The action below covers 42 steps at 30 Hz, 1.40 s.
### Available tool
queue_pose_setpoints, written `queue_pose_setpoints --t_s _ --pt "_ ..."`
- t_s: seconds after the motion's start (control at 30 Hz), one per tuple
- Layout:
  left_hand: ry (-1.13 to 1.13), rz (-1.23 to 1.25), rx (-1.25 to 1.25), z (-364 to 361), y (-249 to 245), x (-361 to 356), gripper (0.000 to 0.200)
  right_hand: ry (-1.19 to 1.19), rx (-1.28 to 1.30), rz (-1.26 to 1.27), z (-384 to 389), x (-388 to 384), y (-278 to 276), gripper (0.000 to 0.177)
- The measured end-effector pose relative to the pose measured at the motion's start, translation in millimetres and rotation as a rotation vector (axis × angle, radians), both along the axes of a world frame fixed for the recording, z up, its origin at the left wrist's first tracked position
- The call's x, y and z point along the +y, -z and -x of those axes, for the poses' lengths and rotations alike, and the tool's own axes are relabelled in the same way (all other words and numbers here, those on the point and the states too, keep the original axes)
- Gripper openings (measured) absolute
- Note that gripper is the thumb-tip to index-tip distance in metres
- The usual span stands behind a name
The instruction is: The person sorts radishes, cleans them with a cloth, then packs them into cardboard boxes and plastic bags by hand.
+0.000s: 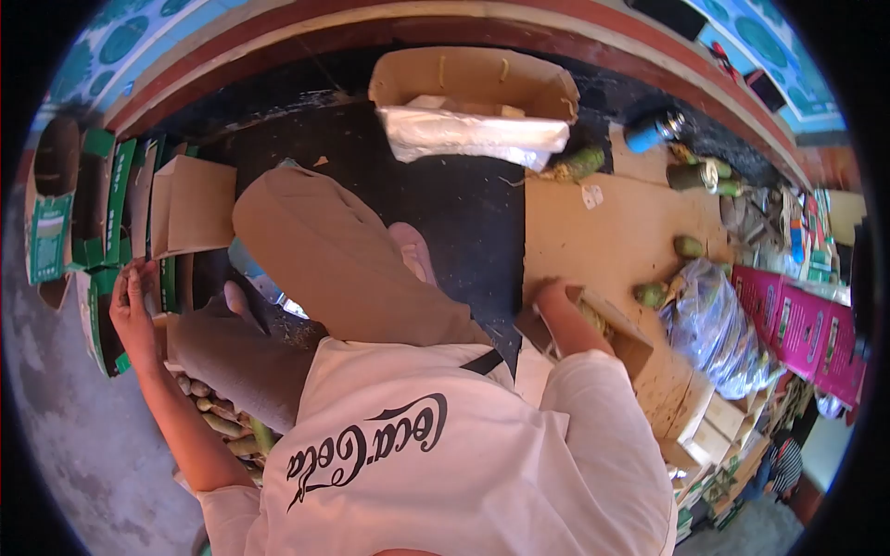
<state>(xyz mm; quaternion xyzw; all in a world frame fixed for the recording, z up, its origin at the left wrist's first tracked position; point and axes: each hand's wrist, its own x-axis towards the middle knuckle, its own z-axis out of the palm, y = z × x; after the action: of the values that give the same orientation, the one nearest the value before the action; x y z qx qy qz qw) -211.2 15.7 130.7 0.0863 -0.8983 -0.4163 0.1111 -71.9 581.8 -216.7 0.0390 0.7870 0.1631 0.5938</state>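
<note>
At the left, my left hand has its fingers bent together on the edge of a green cardboard box, among other open boxes. To my right, my right hand is closed over the edge of a small open brown cardboard box; its fingertips are hidden. Yellowish material shows inside that box, too shadowed to name. The box is on a flat cardboard sheet. Between my hands are my bent legs in brown trousers.
A large open carton with white lining stands ahead. Several green, gourd-like vegetables lie at the right near a clear plastic bag. A blue flask and a pink box are beyond. Long vegetables lie beneath my left arm.
</note>
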Motion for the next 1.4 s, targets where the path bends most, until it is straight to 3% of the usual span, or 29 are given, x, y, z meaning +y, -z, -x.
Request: queue_pose_setpoints --t_s 0.07,0.13,0.3,0.43,0.57,0.67,0.77,0.8,0.87,0.93,0.97,1.03,1.1,1.2,1.33,1.4 --pt "-0.024 -0.003 0.025 -0.3 0.1 -7.3 0.032 -0.042 0.065 -0.034 -44.8 18.2 44.6 0.058" --pt "-0.065 0.006 0.027 -3.5 -2.3 -14.9 0.032 -0.058 -0.150 -0.079 -50.2 11.7 -10.1 0.070" --pt "-0.129 -0.026 0.066 -14.0 2.3 -43.3 0.030 0.102 -0.164 -0.046 -139.7 50.2 -43.6 0.058" --pt "-0.262 -0.024 0.086 -39.0 -1.6 -65.4 0.030 0.193 -0.146 -0.004 -195.0 73.1 -40.6 0.049" --pt "-0.378 0.034 0.182 -71.8 4.4 -94.0 0.030 0.194 -0.137 0.047 -184.7 81.9 -18.1 0.040" --pt "-0.520 -0.065 0.259 -99.5 6.6 -92.7 0.029 0.115 -0.074 0.088 -128.5 76.0 -3.6 0.034" --pt "-0.628 -0.164 0.321 -133.5 27.6 -109.4 0.022 -0.030 0.247 0.222 -15.7 44.9 -6.4 0.028" --pt "-0.662 -0.160 0.322 -146.2 36.7 -114.0 0.022 -0.035 0.433 0.320 33.8 8.5 -55.3 0.022" --pt "-0.724 -0.142 0.320 -170.4 56.4 -121.0 0.021 -0.164 0.947 0.630 110.0 -16.0 -89.4 0.017" --pt "-0.823 -0.250 0.271 -193.9 75.5 -129.1 0.021 -0.004 1.162 0.767 169.9 -72.2 -173.9 0.019" --pt "-0.855 -0.288 0.248 -203.2 83.6 -132.5 0.021 -0.024 1.282 0.935 196.6 -92.9 -202.4 0.020" --pt "-0.907 -0.273 0.161 -215.8 96.4 -142.4 0.021 -0.174 1.413 0.918 231.7 -137.5 -263.4 0.019" --pt "-0.937 -0.228 0.149 -222.7 119.2 -157.2 0.021 0.034 1.357 1.173 256.7 -177.8 -299.5 0.019" --pt "-0.971 0.024 0.013 -211.8 141.9 -175.9 0.022 -0.056 1.352 1.343 266.0 -255.4 -339.6 0.018" --pt "-0.878 0.353 -0.027 -176.0 148.8 -189.1 0.024 -0.499 1.125 1.407 306.9 -339.0 -325.9 0.019" --pt "-0.864 0.375 -0.043 -165.5 154.7 -193.3 0.025 -0.667 0.990 1.378 316.1 -388.6 -310.1 0.024"
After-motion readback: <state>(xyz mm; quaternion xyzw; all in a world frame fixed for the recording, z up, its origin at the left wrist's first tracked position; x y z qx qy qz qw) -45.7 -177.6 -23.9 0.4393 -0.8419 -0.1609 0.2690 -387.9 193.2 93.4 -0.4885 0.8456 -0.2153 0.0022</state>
